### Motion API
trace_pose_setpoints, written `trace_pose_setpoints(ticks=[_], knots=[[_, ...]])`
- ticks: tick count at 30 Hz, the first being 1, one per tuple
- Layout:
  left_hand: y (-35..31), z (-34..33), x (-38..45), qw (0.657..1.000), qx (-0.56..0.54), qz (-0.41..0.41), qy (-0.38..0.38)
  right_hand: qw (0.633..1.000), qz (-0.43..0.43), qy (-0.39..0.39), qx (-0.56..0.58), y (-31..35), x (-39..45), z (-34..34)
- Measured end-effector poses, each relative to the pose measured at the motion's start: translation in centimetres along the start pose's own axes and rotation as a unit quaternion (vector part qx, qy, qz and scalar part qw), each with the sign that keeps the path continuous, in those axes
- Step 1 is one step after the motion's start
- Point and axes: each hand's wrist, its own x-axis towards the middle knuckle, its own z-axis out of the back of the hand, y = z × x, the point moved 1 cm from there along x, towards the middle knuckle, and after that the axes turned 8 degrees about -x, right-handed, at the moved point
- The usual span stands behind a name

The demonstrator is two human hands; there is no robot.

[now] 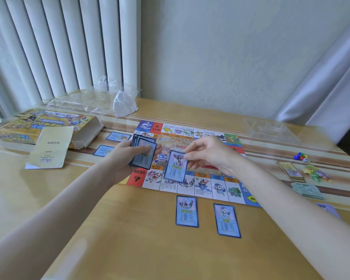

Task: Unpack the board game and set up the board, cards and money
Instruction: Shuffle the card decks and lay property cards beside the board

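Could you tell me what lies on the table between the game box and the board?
In the head view, two blue cards lie face up between the game box and the board.

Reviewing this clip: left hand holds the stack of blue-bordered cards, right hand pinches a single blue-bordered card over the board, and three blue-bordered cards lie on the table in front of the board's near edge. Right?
Not quite. The head view shows two blue-bordered cards before the colourful game board, not three. The left hand does hold the stack of blue-bordered cards, and the right hand pinches a single blue-bordered card.

Bare forearms, bare hands, no sleeves.
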Motion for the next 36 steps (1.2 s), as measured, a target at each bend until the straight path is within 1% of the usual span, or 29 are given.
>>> trace_pose_setpoints(ticks=[2, 4, 6, 9, 11, 13, 15, 17, 18, 19, 22, 23, 25, 27, 32, 36], knots=[[0.2, -0.1, -0.2, 1.000, 0.001, -0.003, -0.001, 0.998, -0.003, 0.054, -0.030, 0.0, -0.7, -1.4], [0.6, -0.1, -0.4, 1.000, 0.004, -0.005, -0.002, 0.992, 0.004, 0.080, -0.092, -0.2, -1.3, -3.2], [0.9, -0.2, -0.6, 1.000, 0.014, -0.004, -0.005, 0.982, 0.019, 0.063, -0.175, -0.5, -1.4, -4.7], [1.2, -0.4, -1.1, 1.000, 0.016, -0.003, 0.003, 0.954, 0.049, 0.011, -0.295, -0.7, -1.6, -5.6], [1.6, -0.6, -1.5, 1.000, 0.018, 0.009, 0.005, 0.943, 0.054, 0.002, -0.327, -0.8, -1.9, -5.8], [2.0, -0.8, -1.9, 0.999, 0.015, 0.034, 0.009, 0.939, 0.051, 0.012, -0.340, -1.0, -2.2, -6.1], [2.2, -0.9, -2.1, 0.998, -0.006, 0.053, 0.021, 0.929, 0.050, 0.020, -0.367, -1.3, -2.5, -6.4], [2.4, -0.9, -2.2, 0.998, -0.024, 0.059, 0.030, 0.916, 0.062, 0.006, -0.396, -1.4, -2.6, -6.4], [2.5, -0.8, -2.3, 0.997, -0.029, 0.061, 0.035, 0.916, 0.071, -0.008, -0.395, -1.3, -2.5, -6.3], [2.5, -0.8, -2.3, 0.996, -0.036, 0.066, 0.041, 0.926, 0.078, -0.029, -0.368, -1.0, -2.5, -5.9], [2.6, -0.6, -2.3, 0.992, -0.054, 0.094, 0.063, 0.966, 0.070, -0.111, -0.221, 0.3, -2.3, -4.2], [2.6, -0.6, -2.3, 0.990, -0.058, 0.108, 0.071, 0.974, 0.063, -0.118, -0.183, 0.6, -2.3, -3.8], [2.7, -0.9, -2.4, 0.985, -0.081, 0.129, 0.083, 0.984, 0.053, -0.104, -0.133, 0.7, -2.2, -3.6], [2.7, -1.1, -2.4, 0.981, -0.103, 0.136, 0.094, 0.987, 0.046, -0.093, -0.124, 0.5, -2.2, -3.6], [2.5, -1.7, -2.7, 0.984, -0.070, 0.128, 0.102, 0.995, 0.030, -0.065, -0.063, -0.1, -2.2, -3.2], [2.5, -2.0, -2.5, 0.992, -0.007, 0.103, 0.070, 0.996, 0.024, -0.074, -0.043, 0.1, -2.3, -2.6]])
